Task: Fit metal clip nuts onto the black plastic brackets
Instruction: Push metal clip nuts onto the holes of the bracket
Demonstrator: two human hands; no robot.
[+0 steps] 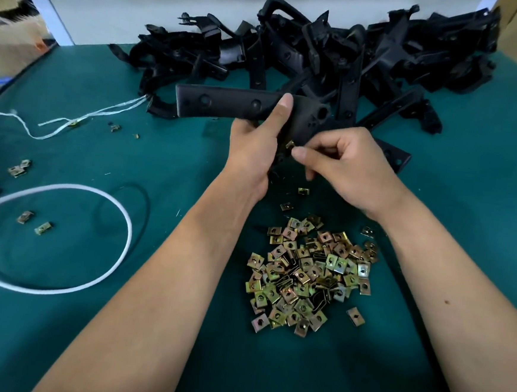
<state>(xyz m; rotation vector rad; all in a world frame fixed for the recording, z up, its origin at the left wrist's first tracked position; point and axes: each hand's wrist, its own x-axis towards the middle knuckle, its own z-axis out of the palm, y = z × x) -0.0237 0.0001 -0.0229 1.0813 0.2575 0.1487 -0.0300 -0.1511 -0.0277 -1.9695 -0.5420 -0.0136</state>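
- Bracket [227, 103] of black plastic is held up above the green mat [99, 158], just in front of the big heap of brackets [339, 50] at the far edge of the table.
- Its long axis runs almost left to right; the flat bar with two round holes points to the person's left, and the thicker shaped end hangs down between the two hands.
- The left hand [254, 152] grasps the bracket around its middle, thumb up on the front face, fingers wrapped behind.
- The right hand [346, 168] pinches one clip nut [289, 144] between thumb and forefinger, right at the lower edge of the bracket; whether the nut is already pushed on, I cannot tell.
- The right hand is the nearer one to the mounting edge, so I think the coming push goes from right toward left, against the left hand's hold.
- Pile of clip nuts [310, 274] lies on the mat close to the person, between the forearms: small folded squares of yellowish plated metal, shiny, each with a hole.
- The brackets look matte, stiff and smooth.
- A white cord [112, 206] makes a loop at the left, with a few stray nuts [25, 217] around it.
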